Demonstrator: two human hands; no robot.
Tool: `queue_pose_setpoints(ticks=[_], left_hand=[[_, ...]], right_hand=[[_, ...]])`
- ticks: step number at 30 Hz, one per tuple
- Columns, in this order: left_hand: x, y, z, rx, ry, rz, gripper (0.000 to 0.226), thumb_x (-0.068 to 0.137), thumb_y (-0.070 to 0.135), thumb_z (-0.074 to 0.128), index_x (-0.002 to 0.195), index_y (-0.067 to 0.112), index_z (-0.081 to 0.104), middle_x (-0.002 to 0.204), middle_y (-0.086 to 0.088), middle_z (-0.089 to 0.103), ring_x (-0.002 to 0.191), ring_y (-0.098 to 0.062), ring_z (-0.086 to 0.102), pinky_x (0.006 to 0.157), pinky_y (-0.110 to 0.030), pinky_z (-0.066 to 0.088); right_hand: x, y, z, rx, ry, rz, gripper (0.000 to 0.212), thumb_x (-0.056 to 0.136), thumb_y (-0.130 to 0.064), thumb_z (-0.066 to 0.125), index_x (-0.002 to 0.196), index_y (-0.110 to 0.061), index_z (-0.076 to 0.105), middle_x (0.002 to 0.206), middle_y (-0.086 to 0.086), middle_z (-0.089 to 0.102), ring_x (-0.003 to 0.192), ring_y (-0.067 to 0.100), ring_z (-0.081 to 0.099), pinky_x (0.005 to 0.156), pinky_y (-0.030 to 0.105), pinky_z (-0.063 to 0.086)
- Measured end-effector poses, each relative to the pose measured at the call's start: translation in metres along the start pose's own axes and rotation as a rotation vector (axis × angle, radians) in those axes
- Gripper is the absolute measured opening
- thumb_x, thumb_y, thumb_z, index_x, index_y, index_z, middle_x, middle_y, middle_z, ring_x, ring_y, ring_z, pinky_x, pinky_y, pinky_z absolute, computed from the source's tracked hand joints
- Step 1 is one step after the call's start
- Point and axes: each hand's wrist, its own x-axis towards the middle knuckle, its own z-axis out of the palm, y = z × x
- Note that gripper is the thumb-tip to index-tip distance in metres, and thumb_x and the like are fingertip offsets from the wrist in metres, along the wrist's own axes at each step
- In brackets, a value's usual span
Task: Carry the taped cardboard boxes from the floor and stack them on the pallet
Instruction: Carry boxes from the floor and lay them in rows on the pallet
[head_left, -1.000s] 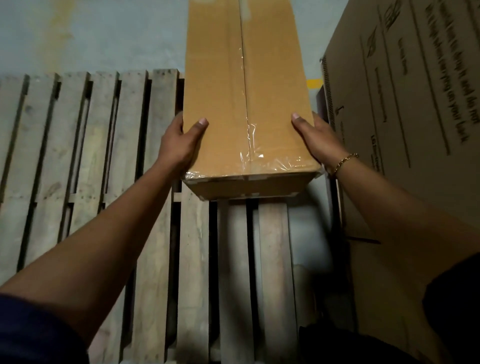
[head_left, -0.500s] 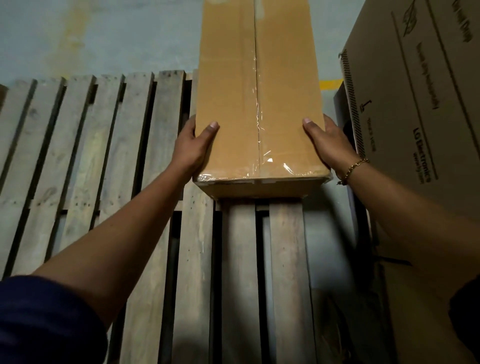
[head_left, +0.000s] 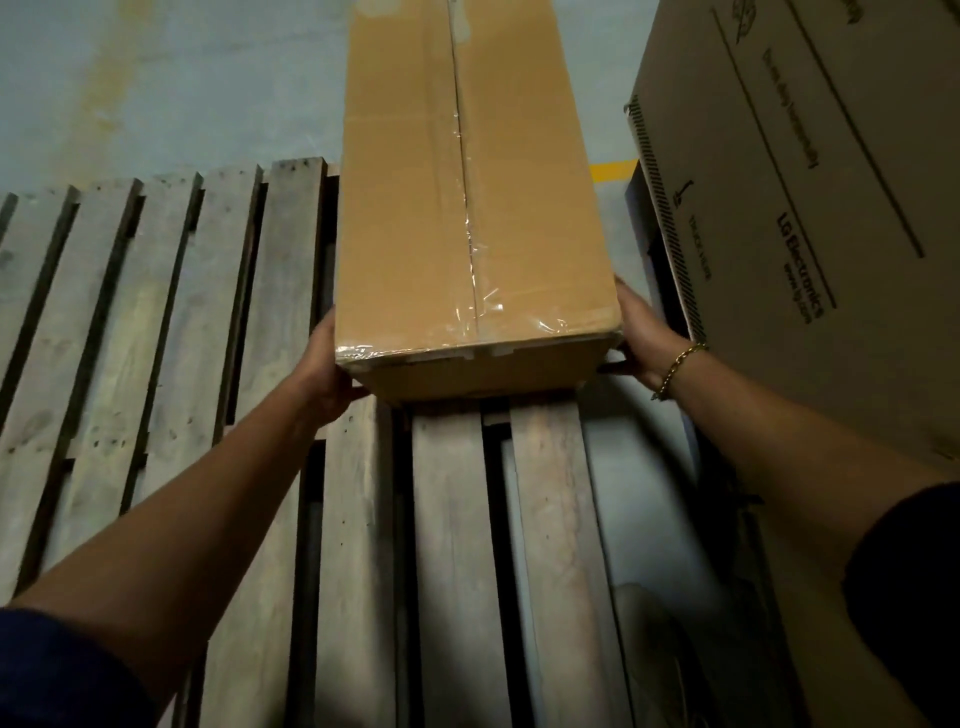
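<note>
Now: left hand clasps the near left lower corner of the long tan cardboard box, palm against the side wall, fingertips out of sight beneath. Right hand, a gold chain bracelet at the wrist, mirrors it at the near right corner, fingers curled under the bottom edge. We read both as gripping the box.

Box: clear tape along the top seam and over the near edge. It lies lengthwise along the right-hand slats of the weathered grey wooden pallet, near bottom edge down at the boards. We cannot tell whether its full weight is on the wood or partly borne by the hands. No other box shows on the pallet. Just right of the right hand stands a large brown printed carton. Beyond the pallet is pale concrete floor with a yellow line.

Step, as we judge it: setting down the first box of the stack. Next move calls for drawing the fingers out from under without pinching them, squaring the box to the slats, then letting go and fetching another. We would mind the right knuckles against the big carton.
</note>
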Motion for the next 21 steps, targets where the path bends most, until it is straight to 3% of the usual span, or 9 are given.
queue_pose_setpoints(ticks=[3,5,7,9,11,13,18,21], left_hand=[[0.006,-0.025,0.004,-0.067,0.014,-0.034,0.037,0.105,0.036,0.03,0.104,0.027,0.066,0.107,-0.004,0.069,0.096,-0.026,0.062,0.089,-0.045,0.049],[0.012,-0.033,0.004,-0.112,0.026,-0.068,0.039,0.107,0.031,0.028,0.099,0.026,0.066,0.106,-0.006,0.067,0.093,-0.025,0.062,0.085,-0.043,0.049],[0.021,-0.039,0.003,-0.149,0.042,-0.076,0.037,0.107,0.029,0.029,0.1,0.026,0.066,0.106,-0.005,0.068,0.094,-0.025,0.061,0.083,-0.043,0.05],[0.027,-0.042,0.004,-0.162,0.05,-0.075,0.035,0.108,0.025,0.03,0.102,0.024,0.065,0.111,-0.007,0.067,0.099,-0.026,0.061,0.087,-0.045,0.05],[0.032,-0.046,0.004,-0.158,0.029,-0.078,0.034,0.108,0.023,0.03,0.107,0.022,0.064,0.121,-0.01,0.064,0.11,-0.03,0.058,0.098,-0.048,0.046],[0.034,-0.048,0.002,-0.147,0.018,-0.073,0.033,0.107,0.023,0.031,0.115,0.021,0.064,0.131,-0.013,0.061,0.119,-0.033,0.055,0.103,-0.05,0.043],[0.035,-0.046,0.004,-0.155,-0.002,-0.035,0.032,0.107,0.022,0.032,0.125,0.021,0.059,0.132,-0.013,0.059,0.112,-0.031,0.055,0.086,-0.043,0.048],[0.028,-0.046,0.006,-0.126,-0.016,-0.024,0.033,0.106,0.02,0.033,0.129,0.018,0.056,0.129,-0.015,0.058,0.105,-0.031,0.057,0.082,-0.042,0.048]], right_hand=[[0.001,0.033,0.008,0.041,-0.025,0.025,0.044,0.099,-0.064,0.031,0.103,-0.035,0.063,0.088,-0.01,0.068,0.079,0.007,0.062,0.072,0.035,0.045],[0.001,0.046,0.013,0.072,-0.027,0.037,0.055,0.082,-0.073,0.039,0.12,-0.037,0.056,0.096,-0.01,0.066,0.082,0.009,0.058,0.066,0.031,0.039],[0.01,0.063,0.015,0.133,-0.021,0.011,0.08,0.069,-0.077,0.044,0.138,-0.036,0.048,0.121,-0.006,0.065,0.104,0.016,0.06,0.075,0.035,0.044],[0.01,0.07,0.021,0.169,0.009,-0.014,0.071,0.086,-0.07,0.041,0.149,-0.037,0.04,0.143,-0.003,0.058,0.13,0.023,0.053,0.087,0.04,0.043],[0.01,0.07,0.024,0.238,0.015,-0.014,0.053,0.104,-0.056,0.027,0.15,-0.033,0.042,0.141,-0.004,0.059,0.125,0.02,0.058,0.094,0.039,0.045],[0.017,0.073,0.024,0.282,0.003,-0.003,0.056,0.106,-0.055,0.019,0.148,-0.029,0.046,0.131,-0.004,0.063,0.109,0.013,0.064,0.095,0.035,0.05],[0.019,0.075,0.023,0.283,-0.011,0.022,0.072,0.091,-0.074,0.029,0.145,-0.032,0.05,0.135,0.001,0.065,0.119,0.023,0.061,0.109,0.051,0.04],[0.02,0.079,0.022,0.3,-0.002,0.019,0.062,0.098,-0.066,0.028,0.142,-0.031,0.053,0.131,0.001,0.067,0.121,0.025,0.062,0.109,0.054,0.043]])
